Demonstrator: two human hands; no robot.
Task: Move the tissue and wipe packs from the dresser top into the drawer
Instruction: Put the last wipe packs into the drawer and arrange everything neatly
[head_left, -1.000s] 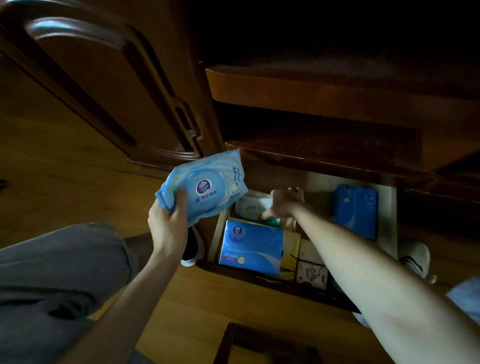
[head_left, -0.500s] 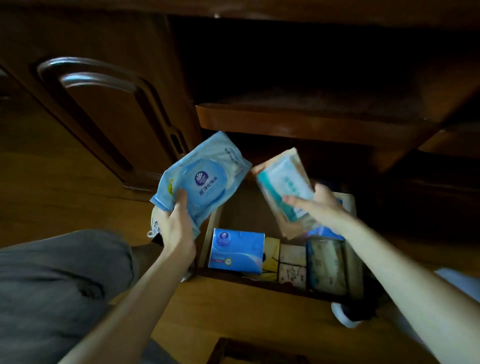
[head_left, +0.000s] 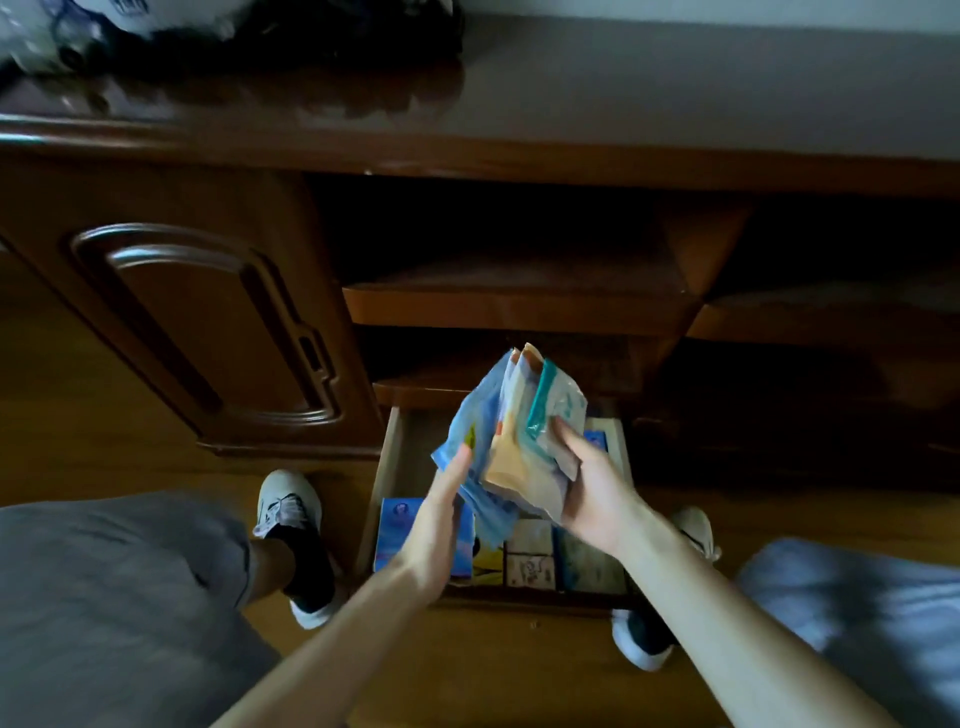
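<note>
Both hands hold packs together above the open drawer (head_left: 388, 467). My left hand (head_left: 441, 525) presses a light blue wipe pack (head_left: 475, 441) from the left. My right hand (head_left: 592, 483) grips a beige and teal tissue pack (head_left: 540, 415) held against the blue one. Inside the drawer lie a blue tissue box (head_left: 397, 535), a yellow pack (head_left: 488, 561), small white patterned packs (head_left: 530, 556) and a dark blue pack (head_left: 597, 441) at the back right. The dresser top (head_left: 623, 93) runs across the upper part of the view.
A carved cabinet door (head_left: 197, 322) stands left of the drawer. Open shelves (head_left: 514, 306) sit above it. Dark bags and a pale item (head_left: 156, 26) rest on the dresser top at the left. My shoes (head_left: 285, 509) and knees flank the drawer on the wooden floor.
The view tilted up to show the dresser top. My right hand lifted the beige pack out of the drawer and brought it against the blue pack; both hands now hold them together.
</note>
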